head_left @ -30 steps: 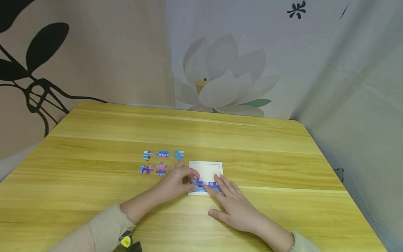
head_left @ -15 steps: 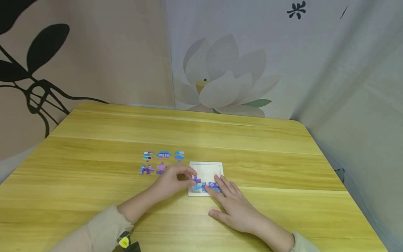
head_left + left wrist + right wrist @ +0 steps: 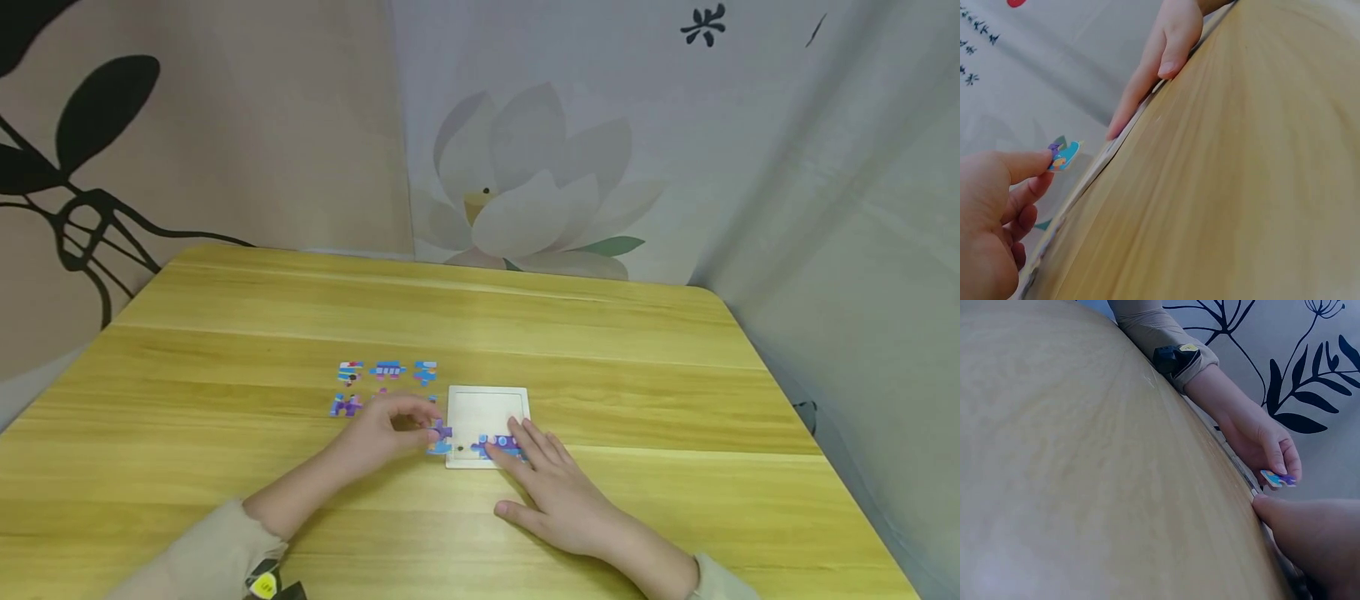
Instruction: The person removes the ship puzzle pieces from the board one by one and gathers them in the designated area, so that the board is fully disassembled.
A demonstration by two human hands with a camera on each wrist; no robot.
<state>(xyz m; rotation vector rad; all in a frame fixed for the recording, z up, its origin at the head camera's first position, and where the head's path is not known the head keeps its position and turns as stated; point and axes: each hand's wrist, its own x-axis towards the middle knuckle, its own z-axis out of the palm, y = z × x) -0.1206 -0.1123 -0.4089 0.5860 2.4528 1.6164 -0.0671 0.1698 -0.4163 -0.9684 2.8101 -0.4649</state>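
Observation:
My left hand (image 3: 390, 427) pinches a blue and purple jigsaw piece (image 3: 441, 437) between thumb and fingers, at the left edge of a white puzzle tray (image 3: 483, 412). The left wrist view shows that piece (image 3: 1064, 156) raised above the tabletop. Fingers of my right hand (image 3: 562, 504) lie extended over the tray's lower right, the index fingertip on purple and blue joined pieces (image 3: 495, 442); part of these is hidden beneath the hand. The tray's lower left corner shows bare board with a small dark spot.
Several loose jigsaw pieces (image 3: 387, 369) lie in two rows on the wooden table (image 3: 600, 358), left of the tray. My left hand partly covers the nearer row. A patterned curtain (image 3: 300, 125) hangs behind the table's far edge.
My left hand has lifted the blue and purple jigsaw piece out of the tray's lower left corner and moved left with it. The right hand stays in place.

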